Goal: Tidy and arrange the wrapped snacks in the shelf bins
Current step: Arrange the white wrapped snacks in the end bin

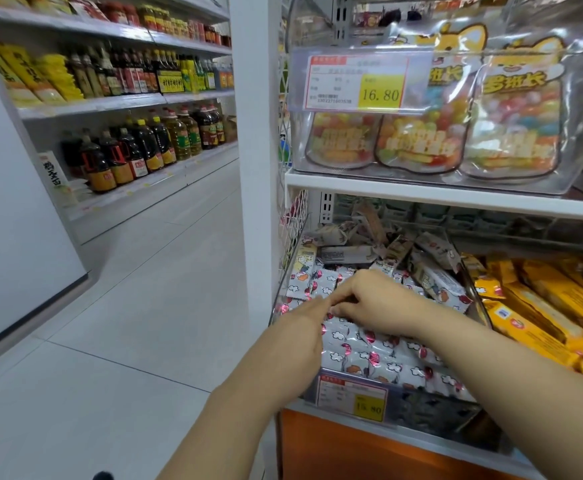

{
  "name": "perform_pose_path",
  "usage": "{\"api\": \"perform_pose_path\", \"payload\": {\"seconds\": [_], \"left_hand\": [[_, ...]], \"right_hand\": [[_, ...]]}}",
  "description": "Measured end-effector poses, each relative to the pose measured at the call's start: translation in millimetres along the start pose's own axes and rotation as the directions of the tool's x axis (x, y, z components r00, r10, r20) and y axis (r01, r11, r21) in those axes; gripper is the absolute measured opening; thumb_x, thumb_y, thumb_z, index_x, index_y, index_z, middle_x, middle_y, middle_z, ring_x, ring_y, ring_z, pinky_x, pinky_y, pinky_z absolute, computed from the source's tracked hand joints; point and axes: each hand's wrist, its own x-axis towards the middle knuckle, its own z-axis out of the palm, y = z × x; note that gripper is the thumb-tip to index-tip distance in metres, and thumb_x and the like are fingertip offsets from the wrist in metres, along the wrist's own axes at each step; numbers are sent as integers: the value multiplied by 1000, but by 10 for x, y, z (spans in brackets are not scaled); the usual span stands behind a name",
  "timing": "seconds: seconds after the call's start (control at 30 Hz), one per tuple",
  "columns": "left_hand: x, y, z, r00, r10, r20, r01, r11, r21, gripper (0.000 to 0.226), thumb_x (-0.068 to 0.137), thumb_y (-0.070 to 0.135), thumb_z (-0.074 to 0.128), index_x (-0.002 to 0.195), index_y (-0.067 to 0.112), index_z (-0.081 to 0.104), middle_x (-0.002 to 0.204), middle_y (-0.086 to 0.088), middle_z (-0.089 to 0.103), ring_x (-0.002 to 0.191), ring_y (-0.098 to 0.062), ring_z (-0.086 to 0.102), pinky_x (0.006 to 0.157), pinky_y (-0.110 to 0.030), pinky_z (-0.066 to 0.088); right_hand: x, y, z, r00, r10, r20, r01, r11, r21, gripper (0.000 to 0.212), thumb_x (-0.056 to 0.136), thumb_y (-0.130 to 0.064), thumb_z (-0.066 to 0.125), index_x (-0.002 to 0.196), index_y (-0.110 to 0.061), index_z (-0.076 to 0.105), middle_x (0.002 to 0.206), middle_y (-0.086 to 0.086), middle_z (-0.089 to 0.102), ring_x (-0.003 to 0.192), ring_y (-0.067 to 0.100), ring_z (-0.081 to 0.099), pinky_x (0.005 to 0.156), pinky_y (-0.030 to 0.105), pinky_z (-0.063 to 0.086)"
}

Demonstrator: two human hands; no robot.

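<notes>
2 hands meet over the white wrapped snacks (363,344) by the clear bin's (435,408) left wall: right hand (369,299), nearer, fingers curled onto 1 pack, pinch untellable; left hand (300,327) straight-fingered just beside.

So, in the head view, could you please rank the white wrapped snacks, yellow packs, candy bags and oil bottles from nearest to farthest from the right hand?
1. white wrapped snacks: under the right hand.
2. yellow packs: next bin, right.
3. candy bags: shelf above.
4. oil bottles: across the aisle, left.
</notes>
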Motion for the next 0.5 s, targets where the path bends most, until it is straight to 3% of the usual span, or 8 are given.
{"api": "perform_pose_path", "payload": {"seconds": [0.13,0.27,0.37,0.43,0.5], "left_hand": [[72,-38,43,999,-29,-14,30,997,64,28,97,10,37,123,15,47,117,-3,55,102,-20,53,87,-38,47],[112,-27,68,998,-40,56,30,985,171,21,97,13,37,115,14,50,106,-4,57,95,-21,54,81,-34,47],[124,-25,74,994,-47,94,28,980,196,23,98,15,36,118,13,49,105,-5,56,92,-20,52,77,-30,41],[127,-12,59,992,-60,113,41,986,163,27,99,15,35,122,11,48,105,-4,56,93,-20,51,79,-29,40],[111,15,34,991,-85,100,76,993,89,34,100,15,34,131,13,47,119,-4,56,106,-20,51,89,-29,40]], "right_hand": [[-194,82,1,998,48,-34,-50,997,-62,24,94,-24,51,100,-10,69,86,6,71,78,20,63,76,35,51],[-352,36,21,998,55,-3,-55,998,9,32,98,-17,43,121,-28,63,99,-4,70,79,9,59,67,24,44],[-415,39,29,998,49,29,-49,999,3,44,97,-11,37,132,-32,53,116,-5,66,90,10,60,76,23,45],[-454,40,65,997,54,53,-55,998,11,49,96,-7,34,135,-33,48,105,-3,66,68,2,53,72,26,46],[-473,58,42,994,57,94,-60,998,31,51,96,-7,32,138,-33,44,104,-1,67,60,-1,45,69,26,46]]}}
